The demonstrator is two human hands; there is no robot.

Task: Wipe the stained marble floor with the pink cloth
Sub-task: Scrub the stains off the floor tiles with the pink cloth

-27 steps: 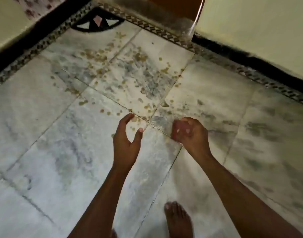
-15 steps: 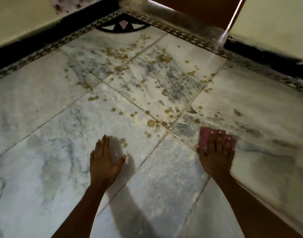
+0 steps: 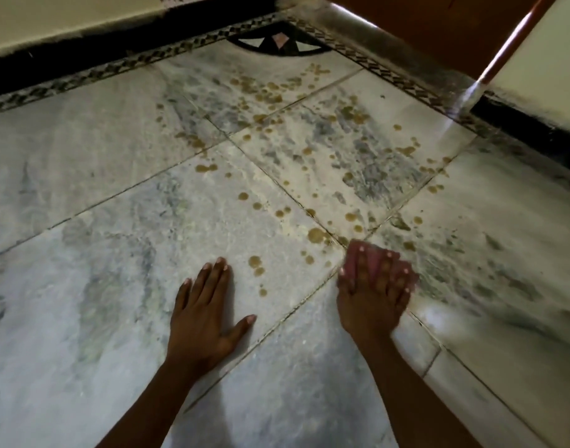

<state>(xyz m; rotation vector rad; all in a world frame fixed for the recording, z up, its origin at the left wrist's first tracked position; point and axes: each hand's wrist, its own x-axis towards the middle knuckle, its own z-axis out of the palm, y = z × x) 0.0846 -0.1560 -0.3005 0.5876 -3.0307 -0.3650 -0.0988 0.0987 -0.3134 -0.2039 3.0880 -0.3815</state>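
Note:
The grey-veined white marble floor (image 3: 121, 240) carries many brown stains (image 3: 316, 236), thickest toward the far corner and thinning near my hands. My right hand (image 3: 372, 295) lies flat with spread fingers on the folded pink cloth (image 3: 354, 257), pressing it onto the floor at a tile joint, just below the nearest large stain. Most of the cloth is hidden under the fingers. My left hand (image 3: 207, 312) rests palm down on the tile to the left, fingers together, holding nothing; small brown spots lie just right of its fingertips.
A black patterned border strip (image 3: 121, 69) runs along both walls and meets at a corner inlay (image 3: 278, 43). A raised stone threshold (image 3: 383, 40) and a brown door (image 3: 438, 24) stand at the far right. Cream walls with black skirting bound the floor.
Both hands came down from mid-air onto the floor. The right hand, first closed in the air, now presses the pink cloth flat and has slid it left toward the stains. The view moved closer.

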